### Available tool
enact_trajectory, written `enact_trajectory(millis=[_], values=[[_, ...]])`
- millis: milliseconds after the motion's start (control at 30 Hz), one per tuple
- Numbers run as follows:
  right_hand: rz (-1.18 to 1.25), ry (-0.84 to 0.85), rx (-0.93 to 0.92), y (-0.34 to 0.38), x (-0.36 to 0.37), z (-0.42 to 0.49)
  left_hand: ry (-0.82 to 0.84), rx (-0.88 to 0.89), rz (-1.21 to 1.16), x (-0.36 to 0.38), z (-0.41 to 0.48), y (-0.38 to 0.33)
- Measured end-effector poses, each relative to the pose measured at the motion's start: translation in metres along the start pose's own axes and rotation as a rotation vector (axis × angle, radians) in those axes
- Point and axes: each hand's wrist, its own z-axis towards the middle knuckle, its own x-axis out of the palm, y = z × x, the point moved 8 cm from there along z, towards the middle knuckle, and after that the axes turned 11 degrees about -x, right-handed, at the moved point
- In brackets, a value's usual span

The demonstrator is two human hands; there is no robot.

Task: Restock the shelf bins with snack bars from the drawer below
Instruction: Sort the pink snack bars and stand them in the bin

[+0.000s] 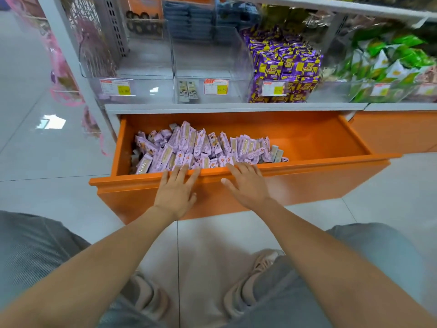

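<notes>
Drawer (307, 181) is standing open under nearly empty clear bins (212, 65), snack bars (189, 147) lying heaped in its left half. Left hand (176, 190) and right hand (246, 185) are resting flat on its near rim, holding nothing; scooping two-handed is looking best.

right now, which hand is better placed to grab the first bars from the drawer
Left, probably. The left hand rests on the drawer front where the purple bars are heaped deepest, below the near-empty bins. The right hand sits nearer the pile's thin end.
</notes>
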Motion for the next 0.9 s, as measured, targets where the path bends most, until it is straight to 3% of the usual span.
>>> enact_trajectory(millis=[300,467,633,767,900], values=[[-0.029,-0.058,0.078,0.008,-0.016,-0.010,-0.093,0.092,-0.051,-0.012,-0.026,-0.002],[0.025,-0.064,0.048,0.002,-0.022,0.023,-0.089,0.049,-0.139,-0.031,0.000,0.019],[0.212,0.037,-0.023,0.008,-0.011,0.091,-0.086,-0.093,-0.094,-0.032,0.069,0.071],[0.291,0.127,0.046,0.003,0.027,0.149,-0.028,-0.252,0.004,-0.002,0.120,0.131],[0.321,0.300,0.131,-0.003,0.082,0.187,0.001,-0.362,-0.078,0.030,0.138,0.177]])
